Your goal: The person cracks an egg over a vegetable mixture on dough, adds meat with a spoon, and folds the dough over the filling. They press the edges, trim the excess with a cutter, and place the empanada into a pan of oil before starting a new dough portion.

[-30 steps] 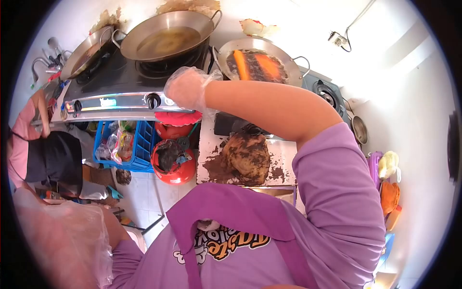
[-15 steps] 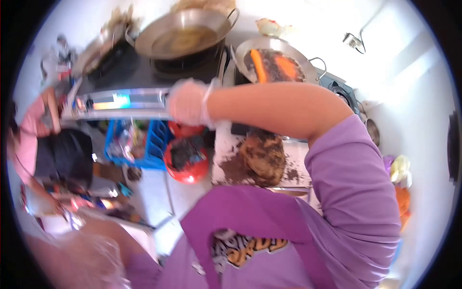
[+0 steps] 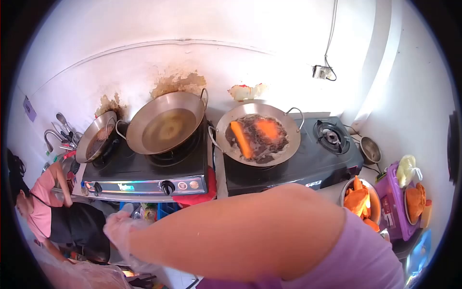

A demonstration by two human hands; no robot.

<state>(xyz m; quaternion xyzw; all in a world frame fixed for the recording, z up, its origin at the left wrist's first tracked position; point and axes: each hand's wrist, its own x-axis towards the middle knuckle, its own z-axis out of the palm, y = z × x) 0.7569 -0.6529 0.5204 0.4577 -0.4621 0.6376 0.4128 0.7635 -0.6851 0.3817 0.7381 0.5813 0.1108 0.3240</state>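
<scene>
My right arm reaches across from the lower right, its hand [image 3: 124, 233] in a clear plastic glove below the left stove's front [image 3: 139, 187]. The fingers are blurred and I cannot make out anything in them. At the bottom left edge is my left hand [image 3: 89, 275], partly cut off under loose clear plastic, its fingers hidden. Two orange pieces [image 3: 241, 139] lie in dark bubbling oil in the right wok [image 3: 231, 115]. The middle wok [image 3: 139, 126] contains yellowish oil, and a smaller pan [image 3: 83, 144] sits at the left.
A co-worker in pink [image 3: 42, 212] stands at the far left. An unused burner [image 3: 332, 136] is right of the wok. Further right are a bowl of orange pieces [image 3: 357, 200], a purple crate [image 3: 389, 212] and a small pot [image 3: 370, 150] by the wall.
The view has tilted up, showing more of the stoves and wall. My right hand has left the left stove's front knob and moved down and left.
</scene>
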